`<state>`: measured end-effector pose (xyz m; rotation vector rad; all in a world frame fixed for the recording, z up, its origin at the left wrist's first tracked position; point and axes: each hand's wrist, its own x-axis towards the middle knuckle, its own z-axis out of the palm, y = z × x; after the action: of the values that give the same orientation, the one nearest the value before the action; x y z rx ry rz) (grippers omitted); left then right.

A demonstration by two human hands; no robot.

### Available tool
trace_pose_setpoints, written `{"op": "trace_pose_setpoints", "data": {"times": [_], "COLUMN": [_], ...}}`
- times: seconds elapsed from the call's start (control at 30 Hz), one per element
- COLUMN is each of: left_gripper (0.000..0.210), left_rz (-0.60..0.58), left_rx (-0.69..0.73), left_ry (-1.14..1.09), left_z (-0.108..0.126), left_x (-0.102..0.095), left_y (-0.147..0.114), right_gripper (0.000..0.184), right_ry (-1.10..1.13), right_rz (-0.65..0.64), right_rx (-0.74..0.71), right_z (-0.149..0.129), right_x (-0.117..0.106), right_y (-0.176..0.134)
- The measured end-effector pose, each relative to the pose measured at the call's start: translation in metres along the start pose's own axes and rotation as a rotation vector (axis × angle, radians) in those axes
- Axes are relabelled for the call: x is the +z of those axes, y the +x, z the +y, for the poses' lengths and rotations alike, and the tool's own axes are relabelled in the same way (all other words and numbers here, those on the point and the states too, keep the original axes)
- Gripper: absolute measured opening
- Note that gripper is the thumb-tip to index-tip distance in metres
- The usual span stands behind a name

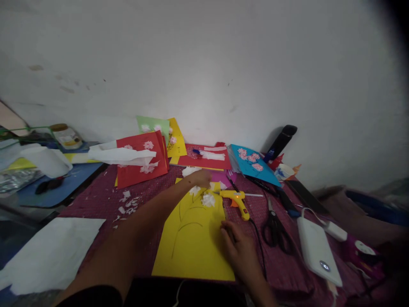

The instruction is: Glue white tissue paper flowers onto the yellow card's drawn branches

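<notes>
A yellow paper sheet [191, 238] lies in front of me with a drawn branching stem and white paper flowers [208, 199] near its top. My left hand [202, 178] reaches across the sheet's upper edge, fingers closed and pointing down; what they pinch, if anything, is hidden. White paper pieces [191, 171] lie just beyond it. At the sheet's right edge, my right hand [238, 247] is curled, its fingertips drawn together, and their contents cannot be made out. A yellow glue gun [235, 198] with a white glue stick lies between the hands, nozzle toward the flowers.
Black scissors [275, 230] and a white power bank [318, 247] lie to the right. Paper scraps [129, 204] and a white sheet [54, 251] are on the left. Behind stand red cards [137, 175], a blue flower card [255, 164] and a paper cup [283, 172].
</notes>
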<state>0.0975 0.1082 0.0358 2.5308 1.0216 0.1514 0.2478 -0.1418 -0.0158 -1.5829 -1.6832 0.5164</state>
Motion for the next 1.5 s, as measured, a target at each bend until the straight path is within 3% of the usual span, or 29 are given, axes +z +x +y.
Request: {"op": "trace_pose_setpoints", "data": {"times": [0.1,0.2,0.37,0.43,0.5,0.53,0.63,0.73,1.03,1.23,1.5], "left_gripper": [0.009,0.009,0.012,0.014,0.012,0.011,0.010,0.010,0.013,0.018,0.026], "left_rz": [-0.040,-0.002,0.208,0.306,0.466,0.490,0.482,0.475,0.531,0.472,0.393], "left_rx": [-0.017,-0.057,-0.123,-0.150,-0.180,-0.171,-0.201,-0.250,-0.225,-0.242,-0.286], "left_ry": [0.006,-0.017,-0.074,-0.103,-0.264,-0.340,-0.545,-0.703,-0.915,-1.074,-1.215], "left_z": [0.003,0.003,0.001,0.002,0.002,0.002,-0.001,-0.008,-0.026,-0.021,0.000], "left_x": [0.000,0.000,-0.012,-0.016,-0.016,-0.013,-0.002,0.008,0.019,0.029,0.032], "left_y": [0.001,0.000,-0.017,-0.037,-0.063,-0.078,-0.118,-0.139,-0.140,-0.151,-0.148], "right_gripper": [0.026,0.025,0.027,0.028,0.028,0.027,0.025,0.025,0.027,0.031,0.062], "right_ry": [0.004,0.002,0.044,0.068,0.085,0.090,0.105,0.102,0.010,0.004,0.024], "right_rz": [-0.002,0.002,0.007,0.012,0.015,0.014,0.006,0.001,0.014,-0.006,-0.076], "right_rx": [-0.006,-0.002,0.024,0.031,0.039,0.042,0.043,0.036,-0.001,-0.016,-0.138], "right_z": [0.001,0.003,0.003,0.003,0.003,0.004,0.005,0.006,0.002,-0.003,-0.035], "right_x": [0.000,0.000,0.000,-0.001,-0.002,-0.002,-0.002,-0.002,-0.006,-0.015,-0.004], "right_y": [0.000,0.000,-0.001,-0.001,-0.002,-0.002,-0.004,-0.005,-0.008,-0.001,0.034]}}
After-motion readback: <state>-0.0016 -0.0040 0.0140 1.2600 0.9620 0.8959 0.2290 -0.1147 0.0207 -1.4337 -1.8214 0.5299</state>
